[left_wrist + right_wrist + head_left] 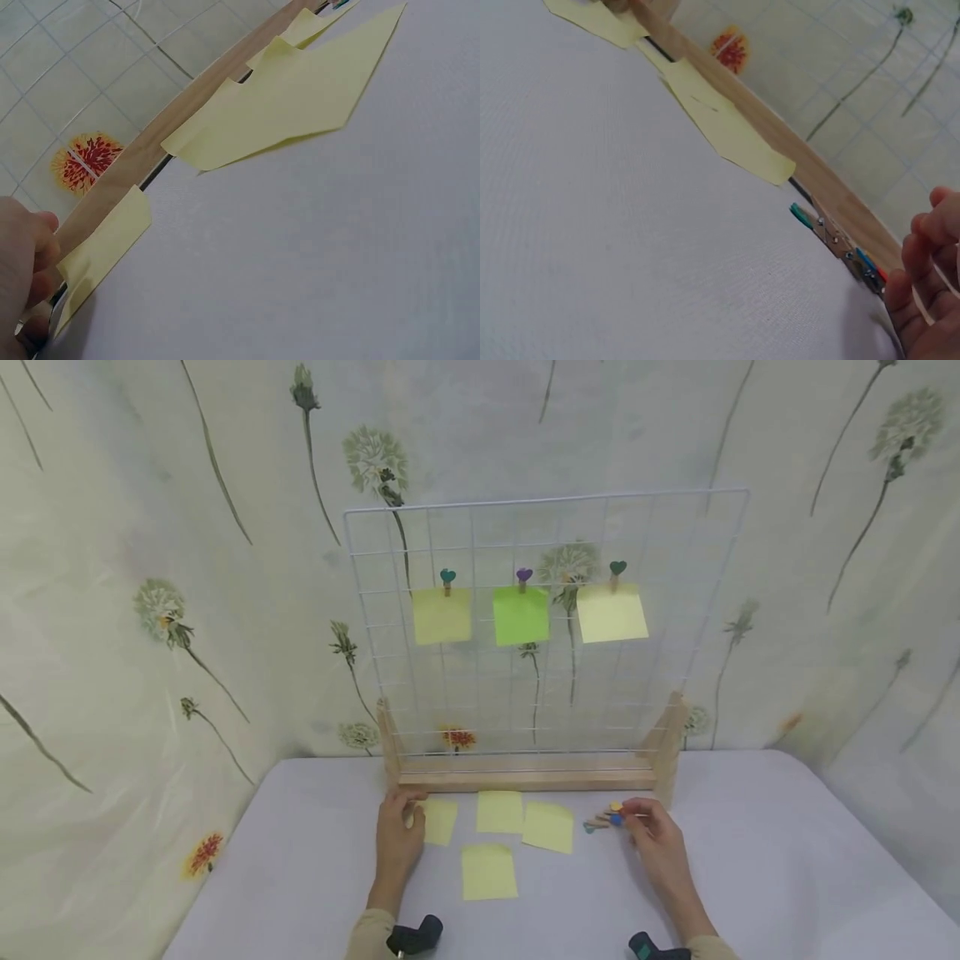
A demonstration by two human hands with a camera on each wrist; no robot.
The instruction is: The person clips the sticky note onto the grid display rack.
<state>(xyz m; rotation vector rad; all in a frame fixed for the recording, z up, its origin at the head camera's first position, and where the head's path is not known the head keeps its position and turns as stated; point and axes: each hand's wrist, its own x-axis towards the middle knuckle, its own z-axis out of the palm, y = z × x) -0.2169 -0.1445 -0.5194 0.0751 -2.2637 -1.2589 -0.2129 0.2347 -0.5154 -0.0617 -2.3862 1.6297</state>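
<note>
In the head view my left hand (399, 835) is at the left edge of a yellow sticky note (441, 821), fingers curled and pinching that edge; the left wrist view shows the note (109, 244) slanting up there, a shadow under it. My right hand (660, 843) is at a small pile of mini clothespins (597, 821) with coloured heart tops. Its thumb and forefinger pinch a red-topped clothespin (883, 275) at the pile's right end; the fingers partly hide it. Between the hands lie three more yellow notes, an upper one (499, 812), a right one (548, 827) and a nearer one (489, 872).
A white wire grid (547, 693) stands upright in a wooden base (525, 779) behind the notes. Clothespins hold a yellow note (442, 617), a green note (521, 616) and a pale yellow note (612, 613) on it. A flowered curtain (187, 502) hangs behind the white table (757, 860).
</note>
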